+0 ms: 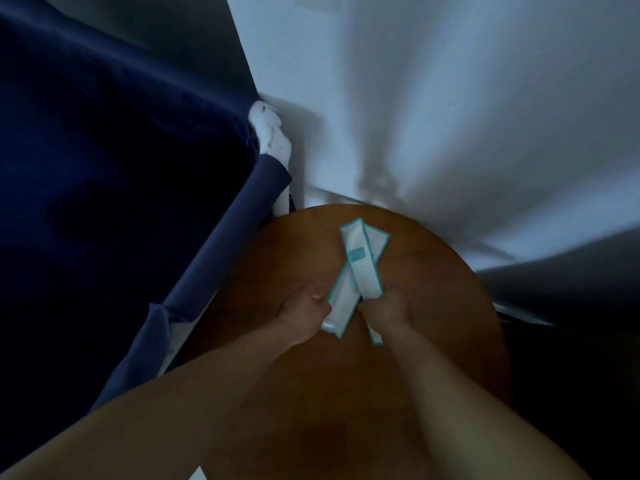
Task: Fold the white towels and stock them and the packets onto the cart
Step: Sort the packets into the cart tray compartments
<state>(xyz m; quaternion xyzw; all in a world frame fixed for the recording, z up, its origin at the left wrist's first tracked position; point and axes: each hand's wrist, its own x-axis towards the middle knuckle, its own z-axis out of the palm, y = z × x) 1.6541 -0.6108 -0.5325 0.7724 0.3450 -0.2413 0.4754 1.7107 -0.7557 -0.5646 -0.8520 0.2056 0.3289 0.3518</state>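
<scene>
Nearest in, two bare forearms [242, 393], stretched forward over a round brown wooden surface [277, 258]. Left hand [304, 315] out front, fingers [314, 295] curled on the lower end of a white packet with teal edges [341, 303]. Right hand [384, 308] just beside it, fingers [372, 302] closed round the bottom of a second packet [362, 265], angled up and away. Crossed over each other above the middle of the surface, those two; touching the wood or lifted, cannot tell. A teal-edged end [375, 336] poking out below the right hand; same packet or another, cannot tell. Off left, dark blue fabric [104, 168] draped over a rail, with crumpled white cloth [272, 133] at its far corner. Behind it all, a pale wall [450, 98].
</scene>
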